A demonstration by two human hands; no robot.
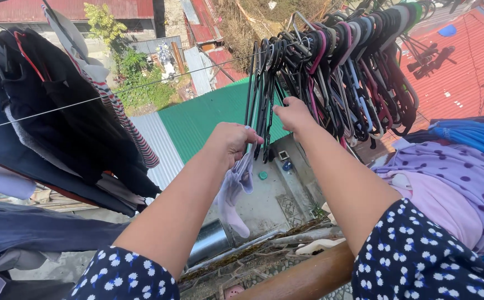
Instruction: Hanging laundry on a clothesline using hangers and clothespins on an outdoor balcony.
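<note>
Reaching up and out from two dark-blue sleeves printed with small white flowers, both bare arms stretched toward a crowded bunch of plastic and wire clothes hangers [336,66] strung along a thin line [86,99]. Left hand [232,143] curled closed, gripping a small pale lilac garment [235,191] that dangles limp below the fist, just beside the lowest dark hangers. Right hand [293,114] closed too, fingers hooked among the black hangers at the near end of the bunch; exactly which hanger held, impossible to tell. Hangers mostly black, with pink, blue and grey ones mixed in, all tilted and pressed together. To the left, dark shirts and a red-and-white striped garment [125,119] hanging from the same line. To the right, a purple polka-dot cloth [458,183] draped beside a bright blue cloth [475,139]. Below the arms, a rounded brown wooden railing [303,278]. Far beneath, a green corrugated roof [208,119], red corrugated roofs [464,78] and a concrete yard [264,200], all in bright sun.
</note>
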